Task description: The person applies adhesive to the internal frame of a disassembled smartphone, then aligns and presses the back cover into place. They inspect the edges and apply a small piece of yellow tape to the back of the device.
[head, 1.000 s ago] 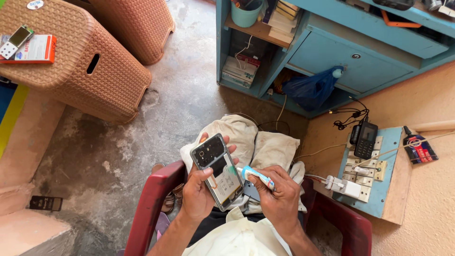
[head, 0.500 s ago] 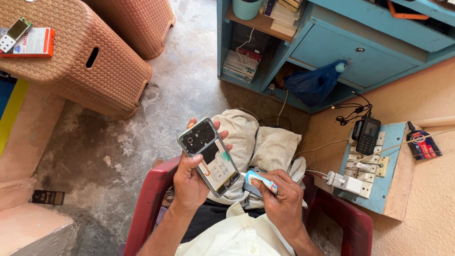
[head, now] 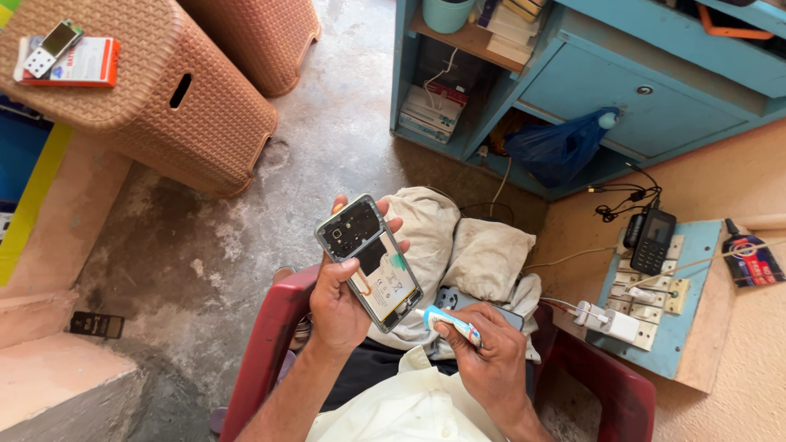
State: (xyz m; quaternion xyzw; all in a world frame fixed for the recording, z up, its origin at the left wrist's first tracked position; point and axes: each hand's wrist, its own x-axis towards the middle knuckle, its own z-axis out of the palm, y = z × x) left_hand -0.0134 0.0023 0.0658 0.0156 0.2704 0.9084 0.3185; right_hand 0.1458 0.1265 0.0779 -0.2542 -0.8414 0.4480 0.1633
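Opened phone and glue tube over the lap.
Left hand (head: 340,307) grips the backless phone (head: 370,260); right hand (head: 485,360), just beside the phone, pinches a small tube (head: 450,321).

A worn grey concrete floor (head: 327,139) fills the middle. Left of it stand two woven tan plastic stools (head: 164,98); right of it a blue wooden cabinet (head: 639,98) with open shelves. Beyond, a tan wall carries a blue switchboard panel (head: 655,303).
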